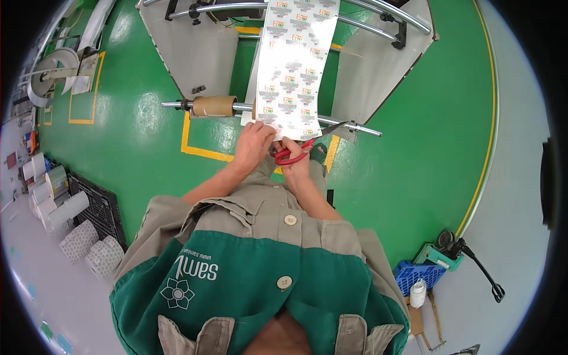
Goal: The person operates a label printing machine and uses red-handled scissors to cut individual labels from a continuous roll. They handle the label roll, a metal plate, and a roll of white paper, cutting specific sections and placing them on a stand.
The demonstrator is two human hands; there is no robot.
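A long white sheet of printed film (291,77) hangs down from the machine's rollers toward me, its lower edge at my hands. My left hand (254,144) pinches the sheet's lower left corner, fingers closed. Around the red handles of a pair of scissors (290,156) my right hand (296,167) is closed, just below the same edge. The scissor blades point away to the right, past the sheet's lower right corner. Some right-hand fingers are hidden by the handles and sheet, so I cannot tell whether they also touch the film.
A metal shaft (370,131) with a brown cardboard core (214,106) crosses behind the sheet. Pale machine side panels (378,62) flank it. Several printed rolls (80,239) stand by a black pallet (97,207) at left. Blue and green crates (417,273) sit at lower right.
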